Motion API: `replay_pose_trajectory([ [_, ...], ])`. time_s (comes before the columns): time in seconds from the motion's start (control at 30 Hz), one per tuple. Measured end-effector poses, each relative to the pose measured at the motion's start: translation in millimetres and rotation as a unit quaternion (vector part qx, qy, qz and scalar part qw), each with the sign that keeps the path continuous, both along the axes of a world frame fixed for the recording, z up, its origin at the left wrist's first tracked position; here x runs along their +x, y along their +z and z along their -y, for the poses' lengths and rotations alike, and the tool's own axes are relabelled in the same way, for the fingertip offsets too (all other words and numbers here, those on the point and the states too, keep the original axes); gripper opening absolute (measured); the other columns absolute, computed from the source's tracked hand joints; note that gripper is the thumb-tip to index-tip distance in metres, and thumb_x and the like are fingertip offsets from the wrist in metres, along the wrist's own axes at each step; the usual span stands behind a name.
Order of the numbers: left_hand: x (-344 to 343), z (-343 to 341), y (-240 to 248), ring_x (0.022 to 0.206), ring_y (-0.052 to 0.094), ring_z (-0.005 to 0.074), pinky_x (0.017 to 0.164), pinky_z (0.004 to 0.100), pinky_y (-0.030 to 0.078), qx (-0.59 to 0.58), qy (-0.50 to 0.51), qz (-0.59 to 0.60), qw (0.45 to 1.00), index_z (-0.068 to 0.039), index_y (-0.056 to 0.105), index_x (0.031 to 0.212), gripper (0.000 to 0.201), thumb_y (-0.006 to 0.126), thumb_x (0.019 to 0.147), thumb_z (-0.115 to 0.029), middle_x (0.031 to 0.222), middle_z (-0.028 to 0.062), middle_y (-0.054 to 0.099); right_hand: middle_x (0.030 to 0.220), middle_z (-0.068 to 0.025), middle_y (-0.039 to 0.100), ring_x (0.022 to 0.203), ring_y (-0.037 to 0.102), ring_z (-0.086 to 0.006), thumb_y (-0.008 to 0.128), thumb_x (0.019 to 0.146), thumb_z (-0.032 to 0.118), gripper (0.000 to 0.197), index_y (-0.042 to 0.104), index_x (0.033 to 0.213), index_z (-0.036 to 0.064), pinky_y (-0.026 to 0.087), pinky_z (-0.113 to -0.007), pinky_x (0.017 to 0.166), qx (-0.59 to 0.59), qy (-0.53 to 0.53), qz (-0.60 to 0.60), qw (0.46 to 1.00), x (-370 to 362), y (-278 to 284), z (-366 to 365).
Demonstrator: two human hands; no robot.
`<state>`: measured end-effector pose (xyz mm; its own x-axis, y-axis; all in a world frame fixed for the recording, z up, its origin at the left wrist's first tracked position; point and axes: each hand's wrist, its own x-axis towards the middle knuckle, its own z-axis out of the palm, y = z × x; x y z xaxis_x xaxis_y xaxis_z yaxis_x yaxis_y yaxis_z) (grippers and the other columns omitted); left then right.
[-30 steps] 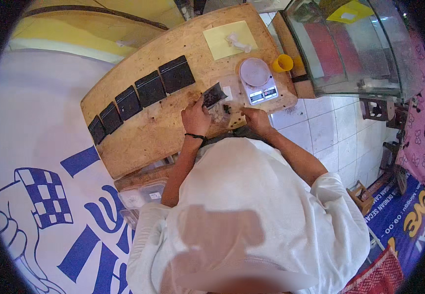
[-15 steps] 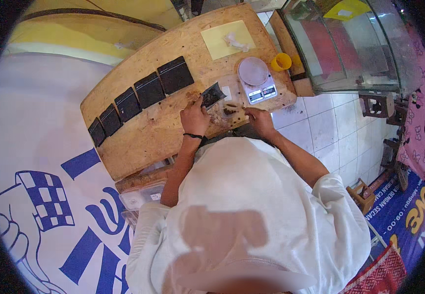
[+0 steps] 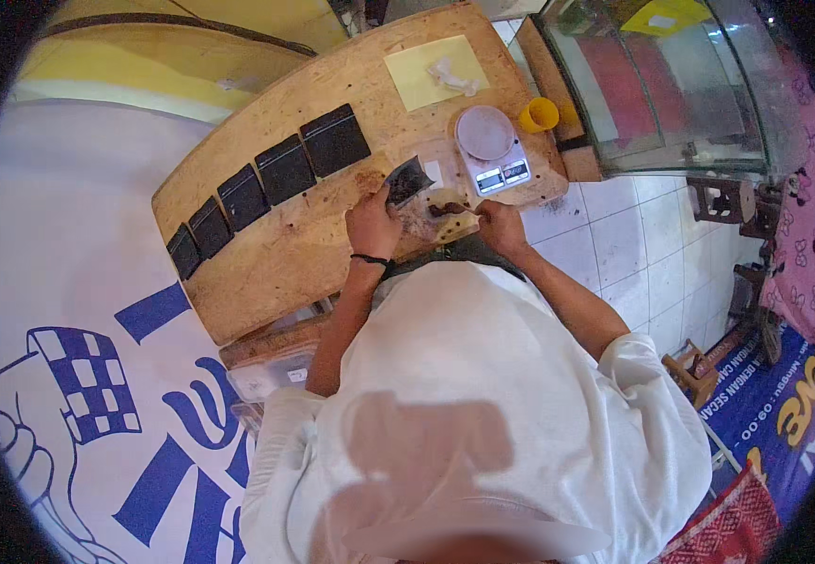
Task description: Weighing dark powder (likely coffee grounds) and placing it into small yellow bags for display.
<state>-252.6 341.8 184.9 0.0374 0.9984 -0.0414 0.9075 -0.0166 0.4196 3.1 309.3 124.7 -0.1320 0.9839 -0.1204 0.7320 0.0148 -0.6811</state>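
Observation:
My left hand (image 3: 372, 226), a dark band at its wrist, grips a small black pouch (image 3: 409, 182) by its near left end, tilted above the table. My right hand (image 3: 501, 228) is closed on the thin handle of what looks like a small spoon (image 3: 468, 212). At the spoon's left end shows a dark brown clump (image 3: 447, 209), just right of the pouch. Dark crumbs and stains lie on the wood between my hands. Farther left, several black pouches (image 3: 335, 141) lie flat in a slanting row.
Ahead of my right hand stands a white kitchen scale (image 3: 487, 134), with a yellow cup (image 3: 539, 116) beside it. A pale yellow sheet (image 3: 414, 86) bears a crumpled whitish piece (image 3: 452, 77). A glass case (image 3: 671, 103) borders the wooden table (image 3: 266, 268) at far right.
My right hand has shifted slightly left and forward, and a dark clump now shows at the spoon's end. My left hand stays nearly in place with the pouch.

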Motion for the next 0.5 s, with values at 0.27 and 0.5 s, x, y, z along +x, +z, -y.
replay_pose_trajectory([
  [0.27, -2, 1, -5, 0.083, 0.062, 0.0336, 0.072, 0.0456, 0.049, 0.021, -0.009, -0.004, 1.0, -0.007, 0.065, 0.111, 0.037, 0.062, 0.075, -0.011, 0.093, 0.0178, 0.065, 0.075, -0.0142, 0.068, 0.062, 0.067, -0.0233, 0.061, 0.082, 0.009, 0.012, 0.067, 0.084, -0.0012, 0.052, -0.035, 0.052, -0.254, -0.21, -0.26, 0.908, -17, -35, -8],
  [0.5, -3, 1, 4, 0.085, 0.062, 0.0332, 0.071, 0.0452, 0.049, -0.026, 0.004, -0.006, 1.0, -0.007, 0.064, 0.111, 0.037, 0.062, 0.075, -0.011, 0.096, 0.0185, 0.064, 0.086, -0.0068, 0.069, 0.066, 0.067, -0.0184, 0.055, 0.086, 0.01, 0.011, 0.063, 0.092, 0.0053, 0.047, -0.029, 0.05, -0.375, -0.28, -0.344, 0.814, -8, -39, -15],
])
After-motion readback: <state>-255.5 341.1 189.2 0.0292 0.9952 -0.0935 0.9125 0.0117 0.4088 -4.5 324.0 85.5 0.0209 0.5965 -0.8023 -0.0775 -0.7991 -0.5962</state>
